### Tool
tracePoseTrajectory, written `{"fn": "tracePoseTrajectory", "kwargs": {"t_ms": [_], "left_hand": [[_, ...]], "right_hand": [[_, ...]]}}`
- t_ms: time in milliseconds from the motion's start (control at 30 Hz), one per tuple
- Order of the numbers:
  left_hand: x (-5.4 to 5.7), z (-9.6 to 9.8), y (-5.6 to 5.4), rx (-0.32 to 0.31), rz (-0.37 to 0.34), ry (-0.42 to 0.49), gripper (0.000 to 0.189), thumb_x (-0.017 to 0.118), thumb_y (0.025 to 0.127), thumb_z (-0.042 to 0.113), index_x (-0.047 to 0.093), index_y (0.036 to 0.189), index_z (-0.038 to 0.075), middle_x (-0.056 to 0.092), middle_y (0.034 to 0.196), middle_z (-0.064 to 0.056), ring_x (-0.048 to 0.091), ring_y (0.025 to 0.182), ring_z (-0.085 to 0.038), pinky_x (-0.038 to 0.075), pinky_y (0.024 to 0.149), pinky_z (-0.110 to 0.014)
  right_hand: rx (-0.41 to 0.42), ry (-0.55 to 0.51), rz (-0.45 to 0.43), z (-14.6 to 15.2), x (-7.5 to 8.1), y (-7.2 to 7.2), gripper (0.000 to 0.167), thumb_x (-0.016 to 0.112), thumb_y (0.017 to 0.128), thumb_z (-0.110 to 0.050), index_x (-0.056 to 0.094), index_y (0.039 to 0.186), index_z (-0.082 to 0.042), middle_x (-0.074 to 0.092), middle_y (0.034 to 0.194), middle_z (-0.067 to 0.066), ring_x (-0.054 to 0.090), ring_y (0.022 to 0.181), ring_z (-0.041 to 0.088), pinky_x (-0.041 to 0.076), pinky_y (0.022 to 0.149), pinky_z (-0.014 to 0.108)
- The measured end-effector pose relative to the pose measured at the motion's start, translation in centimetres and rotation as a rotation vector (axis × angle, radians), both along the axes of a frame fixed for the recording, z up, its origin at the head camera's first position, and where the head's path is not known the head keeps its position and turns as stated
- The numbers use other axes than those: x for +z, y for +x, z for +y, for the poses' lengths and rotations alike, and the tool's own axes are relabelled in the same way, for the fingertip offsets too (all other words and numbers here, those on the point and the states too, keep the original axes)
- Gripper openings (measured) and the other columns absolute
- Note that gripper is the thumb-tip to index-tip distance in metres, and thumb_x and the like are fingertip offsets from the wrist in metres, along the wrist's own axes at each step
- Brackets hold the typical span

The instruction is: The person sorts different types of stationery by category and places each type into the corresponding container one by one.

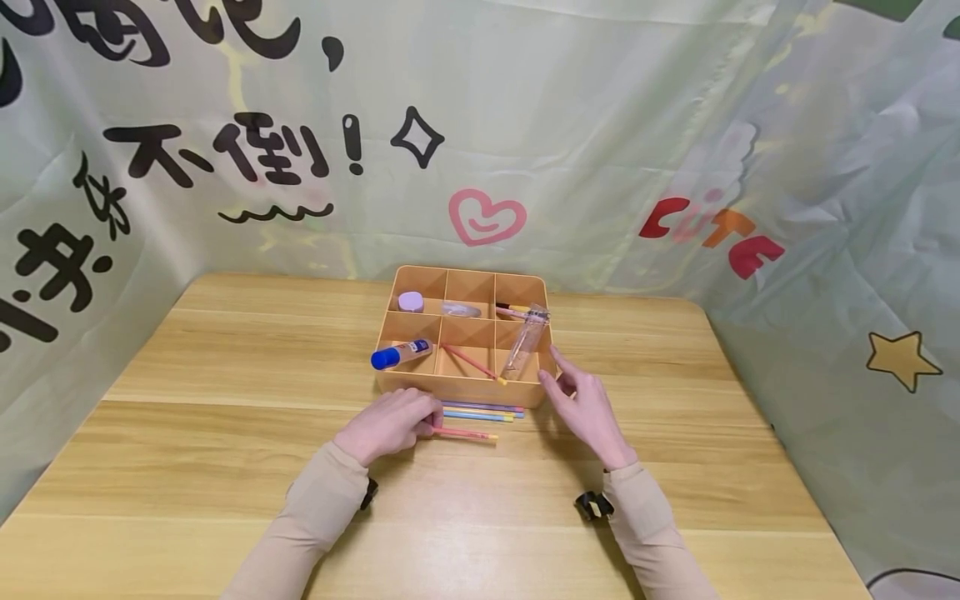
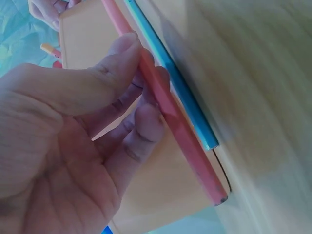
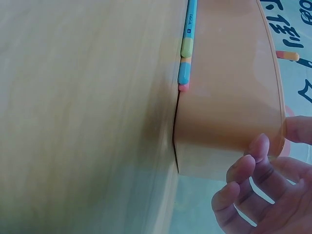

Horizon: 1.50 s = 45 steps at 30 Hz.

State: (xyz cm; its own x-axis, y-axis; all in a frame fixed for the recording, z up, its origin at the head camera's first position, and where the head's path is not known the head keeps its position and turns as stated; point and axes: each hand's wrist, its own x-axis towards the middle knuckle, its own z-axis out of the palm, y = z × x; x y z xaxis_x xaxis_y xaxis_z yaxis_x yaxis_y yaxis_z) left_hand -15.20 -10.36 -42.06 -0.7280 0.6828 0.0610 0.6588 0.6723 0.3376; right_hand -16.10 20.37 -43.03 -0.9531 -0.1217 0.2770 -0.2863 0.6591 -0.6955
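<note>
My left hand (image 1: pixel 397 421) pinches a red pencil (image 2: pixel 183 134) between thumb and fingers, just in front of an orange divided organizer box (image 1: pixel 457 390). The pencil's yellow-tipped end points right in the head view. Beyond it, several pencils lie side by side along the box's front, a blue pencil (image 2: pixel 178 80) among them. At the box's front right corner, my right hand (image 1: pixel 588 408) touches the rim with loosely bent fingers. Inside the box, another red pencil (image 1: pixel 468 361) leans across the front middle compartment, its yellow tip over the front rim.
A blue-capped glue stick (image 1: pixel 401 354) lies over the front left compartment. Behind it sits a small lilac item (image 1: pixel 410 302). A clear packet (image 1: pixel 525 340) leans in the front right compartment, near dark and pink sticks (image 1: pixel 512 312). A printed cloth (image 1: pixel 600 125) hangs behind the wooden table (image 1: pixel 262 375).
</note>
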Motion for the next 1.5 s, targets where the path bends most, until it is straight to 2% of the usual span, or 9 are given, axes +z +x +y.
{"fn": "tracePoseTrajectory", "kwargs": {"t_ms": [433,567,700,833,1033,1167,1333,1500], "left_hand": [[1.0,-0.6,-0.5,-0.025,-0.108,0.068,0.004,0.068,0.094,0.007,0.067,0.091,0.010,0.069,0.087,0.004,0.060,0.081,-0.009,0.055,0.077,-0.027],[1.6,-0.8,-0.4,-0.048,-0.164,0.147,0.004,0.066,0.095,0.004,0.067,0.095,0.008,0.067,0.087,0.002,0.057,0.080,-0.007,0.053,0.075,-0.024],[2.5,-1.1,-0.3,-0.088,-0.188,0.229,0.007,0.064,0.096,0.001,0.068,0.101,0.005,0.068,0.090,-0.005,0.056,0.080,-0.009,0.053,0.075,-0.024],[3.1,-1.4,-0.3,-0.103,-0.151,0.260,0.012,0.062,0.096,-0.001,0.069,0.105,0.003,0.071,0.093,-0.007,0.059,0.080,-0.012,0.053,0.075,-0.023],[4.1,-1.8,-0.3,-0.049,-0.132,0.318,0.017,0.062,0.096,-0.001,0.069,0.110,0.006,0.069,0.091,-0.007,0.053,0.078,-0.008,0.050,0.068,-0.020],[4.6,-2.1,-0.3,-0.031,-0.067,0.429,0.018,0.065,0.095,-0.001,0.068,0.112,0.005,0.068,0.091,-0.007,0.058,0.080,-0.012,0.052,0.067,-0.020],[4.5,-1.7,-0.4,-0.038,-0.005,0.600,0.020,0.065,0.094,-0.003,0.066,0.114,0.002,0.071,0.097,-0.011,0.070,0.086,-0.025,0.061,0.076,-0.025],[4.5,-1.4,-0.4,0.006,0.111,0.687,0.021,0.068,0.091,-0.005,0.067,0.111,0.002,0.071,0.095,-0.007,0.070,0.084,-0.018,0.061,0.076,-0.026]], "right_hand": [[-0.003,0.000,-0.008,0.0,0.0,0.0,0.053,0.062,0.100,-0.023,0.050,0.144,0.004,0.055,0.060,0.002,0.043,0.053,0.007,0.037,0.049,0.023],[-0.002,-0.001,-0.004,0.0,-0.1,0.0,0.053,0.062,0.100,-0.023,0.050,0.144,0.005,0.055,0.060,0.002,0.043,0.053,0.008,0.037,0.049,0.023],[-0.003,0.001,0.001,0.0,0.0,0.0,0.052,0.062,0.100,-0.023,0.051,0.143,0.005,0.056,0.060,0.002,0.043,0.052,0.008,0.037,0.049,0.023],[-0.006,-0.002,-0.005,0.0,0.0,0.1,0.053,0.061,0.100,-0.023,0.050,0.144,0.005,0.056,0.060,0.002,0.044,0.053,0.007,0.037,0.049,0.023],[-0.001,-0.005,-0.012,0.0,0.1,0.1,0.054,0.061,0.101,-0.024,0.049,0.144,0.005,0.056,0.060,0.002,0.044,0.052,0.007,0.038,0.048,0.023],[-0.005,-0.001,-0.012,0.0,0.1,0.0,0.053,0.061,0.101,-0.024,0.050,0.144,0.005,0.055,0.060,0.003,0.044,0.052,0.008,0.037,0.049,0.023],[-0.010,0.004,-0.023,0.0,0.2,0.0,0.053,0.061,0.101,-0.024,0.050,0.144,0.005,0.055,0.061,0.003,0.044,0.053,0.009,0.037,0.049,0.023],[-0.007,0.006,-0.029,-0.1,0.2,0.1,0.053,0.060,0.101,-0.024,0.049,0.144,0.005,0.057,0.061,0.003,0.045,0.053,0.009,0.037,0.049,0.023]]}}
